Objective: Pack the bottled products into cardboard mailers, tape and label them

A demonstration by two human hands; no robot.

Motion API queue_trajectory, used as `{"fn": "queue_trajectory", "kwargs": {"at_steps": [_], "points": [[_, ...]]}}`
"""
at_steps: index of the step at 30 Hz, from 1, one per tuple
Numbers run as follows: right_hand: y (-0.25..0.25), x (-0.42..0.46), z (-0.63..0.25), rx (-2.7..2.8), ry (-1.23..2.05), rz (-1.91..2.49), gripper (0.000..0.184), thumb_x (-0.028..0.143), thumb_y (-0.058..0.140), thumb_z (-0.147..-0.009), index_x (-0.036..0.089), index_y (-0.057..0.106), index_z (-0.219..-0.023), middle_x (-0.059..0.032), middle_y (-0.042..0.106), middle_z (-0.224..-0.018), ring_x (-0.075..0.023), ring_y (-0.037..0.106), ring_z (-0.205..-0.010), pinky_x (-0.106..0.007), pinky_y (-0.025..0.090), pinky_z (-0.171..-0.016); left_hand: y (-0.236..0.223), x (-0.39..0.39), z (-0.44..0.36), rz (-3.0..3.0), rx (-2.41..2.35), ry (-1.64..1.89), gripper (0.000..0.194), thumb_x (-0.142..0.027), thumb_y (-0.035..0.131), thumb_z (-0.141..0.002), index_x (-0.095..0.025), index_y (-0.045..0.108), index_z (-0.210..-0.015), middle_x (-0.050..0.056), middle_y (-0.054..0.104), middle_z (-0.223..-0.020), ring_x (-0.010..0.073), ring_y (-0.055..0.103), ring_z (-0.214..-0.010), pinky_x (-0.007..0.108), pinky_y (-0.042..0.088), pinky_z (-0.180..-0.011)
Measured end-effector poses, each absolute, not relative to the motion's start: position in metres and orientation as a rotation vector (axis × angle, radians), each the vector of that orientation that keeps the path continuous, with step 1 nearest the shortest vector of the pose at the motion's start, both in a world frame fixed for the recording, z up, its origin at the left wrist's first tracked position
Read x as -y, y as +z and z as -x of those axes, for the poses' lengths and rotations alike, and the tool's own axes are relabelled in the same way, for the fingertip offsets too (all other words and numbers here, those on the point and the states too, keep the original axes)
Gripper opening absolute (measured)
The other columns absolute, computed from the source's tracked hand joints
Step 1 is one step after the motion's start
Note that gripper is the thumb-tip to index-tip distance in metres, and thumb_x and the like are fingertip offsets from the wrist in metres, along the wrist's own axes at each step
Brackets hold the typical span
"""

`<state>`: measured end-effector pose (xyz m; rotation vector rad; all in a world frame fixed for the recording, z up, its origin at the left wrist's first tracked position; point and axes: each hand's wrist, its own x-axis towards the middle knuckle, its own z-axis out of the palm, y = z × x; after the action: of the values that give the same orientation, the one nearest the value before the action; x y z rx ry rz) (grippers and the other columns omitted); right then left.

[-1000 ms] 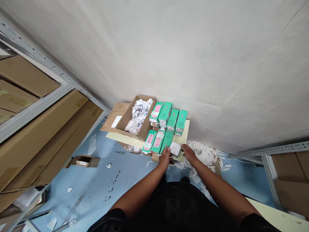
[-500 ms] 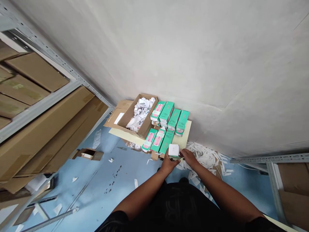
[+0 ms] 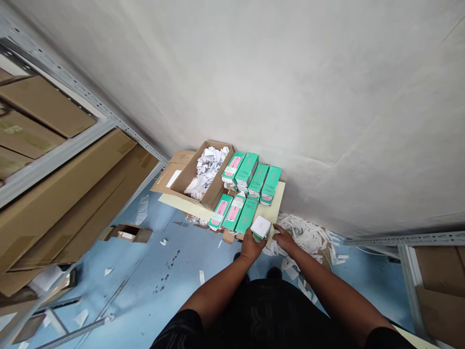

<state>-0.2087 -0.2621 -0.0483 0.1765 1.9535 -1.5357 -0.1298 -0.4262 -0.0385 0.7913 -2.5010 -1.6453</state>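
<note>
With the small box (image 3: 261,226) apparently being worked beside the green boxes (image 3: 247,214), the left hand (image 3: 252,246) curled around it, the right hand (image 3: 284,238) half-open and seemingly empty nearby, the next move likely calls for a steady hold.

2 arms out front, elbows wide: the left arm (image 3: 218,292) angles up toward 1 o'clock, the right arm (image 3: 329,278) toward 10! Left hand (image 3: 253,247) cupped in a grip; right hand (image 3: 284,239) near it at 3 o'clock, fingers loosely bent.

pale yellow tabletop (image 3: 273,209) | open carton (image 3: 215,193) (crumpled paper (image 3: 210,167) inside) | green boxes (image 3: 247,215) in two rows
</note>
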Motion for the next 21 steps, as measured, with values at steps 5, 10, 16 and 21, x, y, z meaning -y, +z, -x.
{"fn": "queue_trajectory", "kwargs": {"at_steps": [5, 10, 16, 21], "points": [[-0.05, 0.274, 0.206, -1.918, -1.503, 0.062, 0.039, 0.018, 0.064, -0.061, 0.023, 0.075, -0.098, -0.0021, 0.075, -0.097, -0.0272, 0.067, -0.093, -0.04, 0.051, -0.092, -0.021, 0.448, 0.14, -0.732, 2.649, -1.607, 0.044, -0.031, 0.081, -0.07, -0.019, 0.062, -0.107, 0.007, 0.074, -0.097, 0.0248, 0.07, -0.089, 0.039, 0.054, -0.086], [-0.024, 0.273, 0.197, -2.127, -1.576, 0.104, 0.027, 0.024, 0.067, -0.065, 0.023, 0.073, -0.092, -0.0035, 0.069, -0.098, -0.0259, 0.062, -0.096, -0.038, 0.049, -0.093, 0.0, 0.481, 0.156, -0.566, 2.663, -1.707, 0.028, -0.033, 0.074, -0.075, -0.02, 0.065, -0.098, 0.005, 0.074, -0.092, 0.0242, 0.069, -0.087, 0.037, 0.054, -0.086], [0.033, 0.281, 0.176, -1.894, -1.926, -0.094, 0.032, 0.031, 0.072, -0.068, 0.024, 0.064, -0.098, -0.0019, 0.07, -0.098, -0.0261, 0.064, -0.1, -0.035, 0.05, -0.087, 0.027, 0.499, 0.192, -0.104, 2.698, -2.01, 0.03, -0.034, 0.07, -0.076, -0.017, 0.067, -0.1, 0.008, 0.076, -0.098, 0.0264, 0.067, -0.092, 0.039, 0.055, -0.086], [0.072, 0.295, 0.142, -1.838, -2.195, -0.194, 0.052, 0.035, 0.079, -0.071, 0.024, 0.062, -0.119, -0.0033, 0.072, -0.112, -0.0256, 0.065, -0.105, -0.036, 0.05, -0.091, 0.067, 0.493, 0.22, 0.615, 2.772, -2.137, 0.032, -0.034, 0.068, -0.074, -0.016, 0.068, -0.101, 0.005, 0.075, -0.096, 0.0251, 0.065, -0.09, 0.039, 0.055, -0.088]]}}
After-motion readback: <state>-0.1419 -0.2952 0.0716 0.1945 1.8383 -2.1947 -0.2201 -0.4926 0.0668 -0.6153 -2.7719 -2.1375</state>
